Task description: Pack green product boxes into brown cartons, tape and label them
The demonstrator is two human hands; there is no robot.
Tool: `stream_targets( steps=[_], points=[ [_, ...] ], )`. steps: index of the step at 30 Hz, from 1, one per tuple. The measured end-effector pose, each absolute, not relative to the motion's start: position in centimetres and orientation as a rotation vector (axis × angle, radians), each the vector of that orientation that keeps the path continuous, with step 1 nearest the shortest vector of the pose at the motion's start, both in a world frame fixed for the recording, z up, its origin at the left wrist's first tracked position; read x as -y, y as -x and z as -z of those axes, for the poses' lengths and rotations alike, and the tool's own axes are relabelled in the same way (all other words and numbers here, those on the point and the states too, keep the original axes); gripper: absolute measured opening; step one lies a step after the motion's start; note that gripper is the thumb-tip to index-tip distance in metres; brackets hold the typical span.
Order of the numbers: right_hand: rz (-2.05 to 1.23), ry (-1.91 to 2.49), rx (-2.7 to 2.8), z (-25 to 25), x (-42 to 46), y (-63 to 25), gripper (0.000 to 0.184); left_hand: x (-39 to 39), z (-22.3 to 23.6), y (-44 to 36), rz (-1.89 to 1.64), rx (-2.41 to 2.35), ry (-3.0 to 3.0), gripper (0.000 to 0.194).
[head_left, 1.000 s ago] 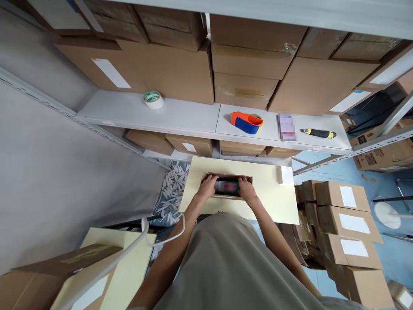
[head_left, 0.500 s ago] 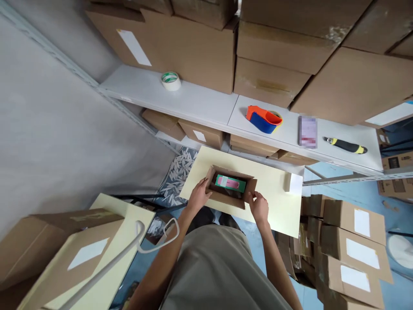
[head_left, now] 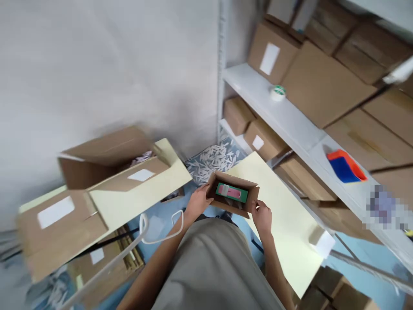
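Observation:
Between my two hands is a small open cardboard box [head_left: 232, 211], held close in front of my body with its top facing up. Inside it lies a green and pink package [head_left: 231, 192], flat near the bottom. My left hand [head_left: 199, 201] grips the box's left end, thumb at the rim. At the right end, my right hand [head_left: 262, 215] pinches the wall or flap between thumb and fingers. Off to the left, a large open cardboard box [head_left: 106, 161] rests on a pale yellow table with something purplish partly visible inside.
Beside me on the right is another pale yellow table [head_left: 280, 215] bearing a small white box [head_left: 324, 243]. The grey shelf [head_left: 300, 125] carries a tape roll [head_left: 278, 92], an orange and blue tape dispenser [head_left: 345, 167] and cartons. A white curved bar [head_left: 106, 262] crosses the lower left.
My view and body have turned left, bringing the left table and its large open box into view. Both hands keep hold of the small box, which has come off above the right table.

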State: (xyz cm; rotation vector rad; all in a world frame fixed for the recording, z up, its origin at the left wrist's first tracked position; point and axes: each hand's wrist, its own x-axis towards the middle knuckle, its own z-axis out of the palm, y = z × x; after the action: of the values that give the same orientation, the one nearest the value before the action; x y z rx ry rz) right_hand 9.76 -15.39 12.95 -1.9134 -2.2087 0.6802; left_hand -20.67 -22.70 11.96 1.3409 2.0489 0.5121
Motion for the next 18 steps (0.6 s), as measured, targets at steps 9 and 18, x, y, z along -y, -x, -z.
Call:
stream_targets(
  steps=[9,18],
  points=[
    [-0.773,1.339,2.708,-13.1,18.3,12.7,0.045,41.0,-11.0,36.1,-0.778,-2.422,-0.899,0.062],
    [-0.698,0.946,2.961,-11.6,21.2,28.0,0.04,48.9,-7.8,41.8,-0.928,-2.607,-0.668,0.065]
  ],
)
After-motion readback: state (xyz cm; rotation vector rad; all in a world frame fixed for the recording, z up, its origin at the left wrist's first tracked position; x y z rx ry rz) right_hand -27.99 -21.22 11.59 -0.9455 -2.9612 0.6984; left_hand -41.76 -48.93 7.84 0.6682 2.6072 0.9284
